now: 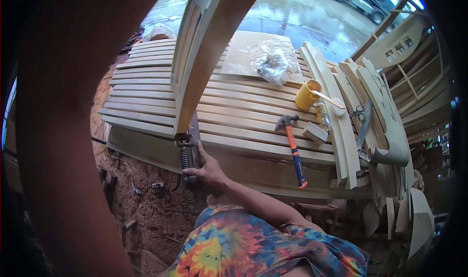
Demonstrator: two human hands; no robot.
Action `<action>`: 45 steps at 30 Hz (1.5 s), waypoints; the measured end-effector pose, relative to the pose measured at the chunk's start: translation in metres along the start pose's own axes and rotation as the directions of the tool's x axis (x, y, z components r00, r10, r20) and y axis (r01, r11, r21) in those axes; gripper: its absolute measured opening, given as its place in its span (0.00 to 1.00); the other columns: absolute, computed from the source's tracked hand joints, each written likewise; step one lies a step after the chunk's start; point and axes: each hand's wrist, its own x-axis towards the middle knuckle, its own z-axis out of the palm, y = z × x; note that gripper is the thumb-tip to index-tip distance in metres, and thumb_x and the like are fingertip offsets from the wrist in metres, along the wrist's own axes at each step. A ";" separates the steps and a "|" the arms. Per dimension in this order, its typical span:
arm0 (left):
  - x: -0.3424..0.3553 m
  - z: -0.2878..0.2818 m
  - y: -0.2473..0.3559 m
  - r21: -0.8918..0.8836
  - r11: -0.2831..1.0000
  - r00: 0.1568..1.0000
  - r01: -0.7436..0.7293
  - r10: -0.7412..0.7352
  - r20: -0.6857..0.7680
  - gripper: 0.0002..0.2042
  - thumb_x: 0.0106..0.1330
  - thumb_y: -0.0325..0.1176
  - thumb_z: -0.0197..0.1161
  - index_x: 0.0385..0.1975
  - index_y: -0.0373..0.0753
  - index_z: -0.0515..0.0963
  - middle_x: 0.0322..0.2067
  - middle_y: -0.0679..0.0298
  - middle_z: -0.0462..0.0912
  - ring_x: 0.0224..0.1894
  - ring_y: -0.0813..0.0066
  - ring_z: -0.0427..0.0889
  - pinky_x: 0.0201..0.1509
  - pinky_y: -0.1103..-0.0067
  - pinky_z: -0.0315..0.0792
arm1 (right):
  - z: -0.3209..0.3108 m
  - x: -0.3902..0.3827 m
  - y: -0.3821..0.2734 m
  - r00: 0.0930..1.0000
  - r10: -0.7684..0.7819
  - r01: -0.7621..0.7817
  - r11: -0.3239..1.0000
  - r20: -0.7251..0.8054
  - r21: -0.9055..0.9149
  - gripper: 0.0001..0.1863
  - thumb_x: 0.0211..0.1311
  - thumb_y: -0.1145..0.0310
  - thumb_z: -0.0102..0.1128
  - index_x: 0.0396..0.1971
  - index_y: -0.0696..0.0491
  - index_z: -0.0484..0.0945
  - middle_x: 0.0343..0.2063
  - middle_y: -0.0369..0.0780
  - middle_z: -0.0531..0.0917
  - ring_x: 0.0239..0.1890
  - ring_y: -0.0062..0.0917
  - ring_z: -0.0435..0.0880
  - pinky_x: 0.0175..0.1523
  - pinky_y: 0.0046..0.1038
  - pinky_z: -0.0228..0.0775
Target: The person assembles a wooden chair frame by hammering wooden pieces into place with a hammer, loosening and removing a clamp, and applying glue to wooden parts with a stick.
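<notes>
My right hand [209,172] closes partway around a dark metal clamp with a coiled spring [184,157], thumb across its lower part and index finger stretched up along its bar; the other fingers are mostly hidden. The clamp stands at the near edge of a slatted, pale wooden surface [146,101], its upper end against the foot of a curved, light-brown wooden frame [207,57] that rises past the top of the view. My left arm [63,130] — dark and blurred — runs up the left side, its hand beyond the view, so I cannot tell what it holds.

To the right of the clamp, a claw hammer with an orange-and-blue handle [295,157] lies across the slats, its grip overhanging the near edge. Just beside its head sits a small pale wooden block [316,133]; behind that, a clear bottle [321,115] and a yellow open-topped jar [307,96]. Farther back, a crumpled clear plastic bag [274,68] rests on a flat pale board [239,57]. Long wooden pieces [341,130] line the right end — dark-handled scissors [359,113] among them.
</notes>
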 end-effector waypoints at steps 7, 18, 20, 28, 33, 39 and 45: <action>0.027 0.108 0.053 -0.093 0.991 0.986 -0.097 0.108 0.125 0.30 0.61 0.47 0.68 0.56 0.32 0.72 0.48 0.49 0.82 0.47 0.57 0.84 0.51 0.63 0.80 | -0.017 0.003 0.013 0.994 0.105 -0.110 0.964 0.031 0.244 0.53 0.63 0.56 0.70 0.77 0.52 0.42 0.53 0.48 0.82 0.52 0.27 0.80 0.60 0.25 0.70; 0.047 0.260 0.130 -0.211 0.959 0.934 -0.188 0.241 0.265 0.28 0.62 0.47 0.67 0.58 0.37 0.73 0.48 0.52 0.83 0.48 0.58 0.84 0.52 0.63 0.79 | -0.033 0.004 0.049 0.991 0.128 -0.131 0.921 0.032 0.367 0.47 0.66 0.44 0.61 0.76 0.48 0.48 0.60 0.54 0.77 0.64 0.36 0.76 0.69 0.30 0.63; 0.046 0.282 0.143 -0.222 0.954 0.924 -0.200 0.259 0.283 0.28 0.62 0.47 0.66 0.58 0.38 0.73 0.48 0.52 0.83 0.49 0.58 0.84 0.52 0.63 0.79 | -0.034 0.004 0.058 0.997 0.062 -0.050 0.962 -0.036 0.268 0.46 0.67 0.41 0.58 0.76 0.45 0.48 0.61 0.56 0.75 0.66 0.41 0.74 0.71 0.33 0.61; 0.037 0.342 0.157 -0.206 0.959 0.885 -0.197 0.264 0.384 0.27 0.62 0.47 0.65 0.59 0.41 0.73 0.49 0.54 0.84 0.50 0.59 0.84 0.53 0.62 0.79 | -0.056 0.003 0.059 0.979 0.146 -0.178 0.952 0.141 0.249 0.46 0.69 0.43 0.54 0.77 0.43 0.41 0.64 0.57 0.72 0.66 0.41 0.73 0.70 0.33 0.62; 0.031 0.374 0.150 -0.176 0.966 0.866 -0.191 0.250 0.433 0.26 0.62 0.47 0.65 0.59 0.43 0.74 0.49 0.56 0.84 0.51 0.59 0.85 0.53 0.62 0.79 | -0.060 0.006 0.061 0.984 0.114 -0.146 0.954 0.135 0.261 0.52 0.64 0.37 0.56 0.77 0.43 0.39 0.64 0.54 0.72 0.67 0.47 0.71 0.72 0.37 0.60; 0.026 0.419 0.149 -0.198 0.968 0.842 -0.153 0.233 0.487 0.25 0.61 0.43 0.60 0.61 0.53 0.74 0.50 0.54 0.84 0.53 0.56 0.84 0.56 0.60 0.78 | -0.063 0.008 0.059 0.945 0.149 -0.236 0.928 0.293 0.289 0.53 0.64 0.37 0.56 0.77 0.43 0.36 0.65 0.55 0.71 0.68 0.49 0.69 0.73 0.38 0.59; 0.023 0.429 0.152 -0.131 0.983 0.760 -0.131 0.184 0.623 0.24 0.59 0.39 0.63 0.57 0.39 0.76 0.49 0.54 0.84 0.54 0.64 0.84 0.58 0.71 0.78 | -0.090 0.003 0.037 0.924 0.216 -0.319 0.890 0.314 0.325 0.42 0.64 0.43 0.60 0.74 0.43 0.57 0.59 0.55 0.77 0.55 0.45 0.82 0.57 0.42 0.78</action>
